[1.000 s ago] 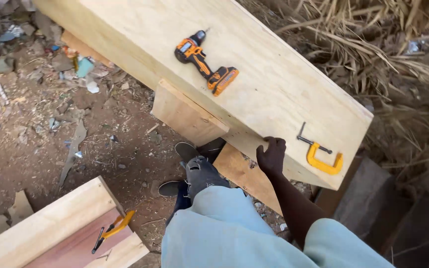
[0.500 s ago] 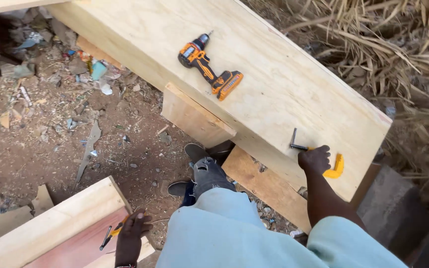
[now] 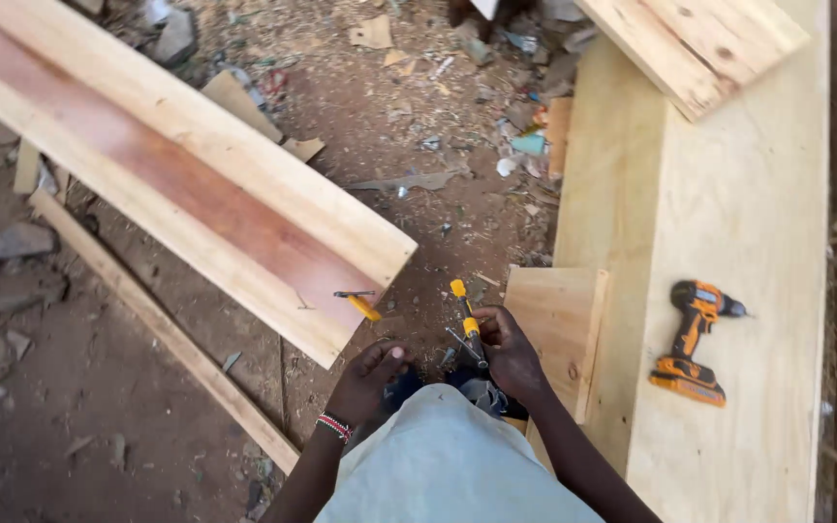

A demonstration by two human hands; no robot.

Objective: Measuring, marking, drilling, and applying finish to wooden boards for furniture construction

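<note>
The right hand (image 3: 511,353) is gripping a clamp (image 3: 467,329) with yellow fittings, fingers wrapped shut around its metal bar, and is holding it low in front of the body, just above the dirt ground (image 3: 99,387). The left hand (image 3: 370,380) is hovering just beside it with fingers curled inward; whether it is touching the clamp or anything else cannot be told, since the fingertips are turned away from the camera. A beaded bracelet (image 3: 334,426) is sitting on that wrist.

A 2nd clamp (image 3: 357,302) with a yellow handle is resting at the near end of a long board (image 3: 196,184) with a reddish face, which is lying slanted across the ground to the left. On the right, an orange cordless drill (image 3: 695,341) is lying on its side on a broad pale wooden box (image 3: 758,194), well apart from both hands. A small square panel (image 3: 554,320) is leaning against the box, just beside the right hand.

As a judgement, the clamp is being held by 1 hand near its middle, so it could tip or slip down among the scraps and stones (image 3: 21,242) underfoot. The 2nd clamp is sitting right at the board's edge, and a knock to the board could send it off. The littered ground is also making footing uncertain.
</note>
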